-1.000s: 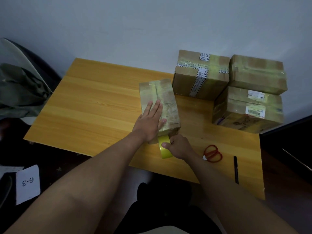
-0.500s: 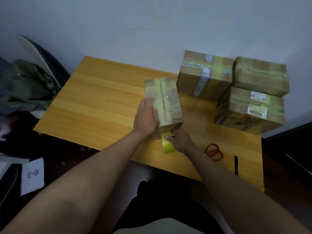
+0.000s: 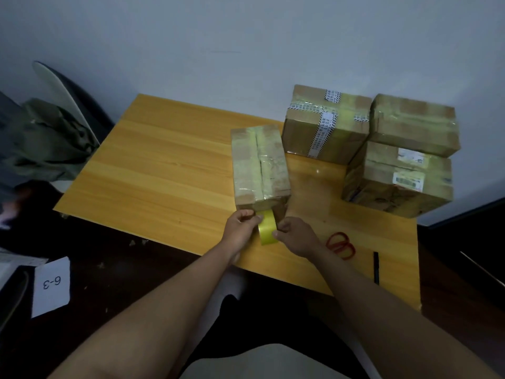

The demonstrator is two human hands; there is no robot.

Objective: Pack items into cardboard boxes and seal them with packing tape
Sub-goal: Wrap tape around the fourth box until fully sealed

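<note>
I note the yellow roll of packing tape (image 3: 267, 227) at frame centre, pinched between both hands: left hand (image 3: 241, 228) curled on its left side, right hand (image 3: 296, 236) gripping its right. It sits against the near end of the long taped cardboard box (image 3: 259, 165) on the wooden table (image 3: 164, 165).

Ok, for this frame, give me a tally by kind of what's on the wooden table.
Cardboard boxes: 4 (long box by the hands, box with printed tape, two stacked boxes at right)
Yellow tape roll: 1
Red scissors: 1
Black pen: 1
Total: 7
</note>
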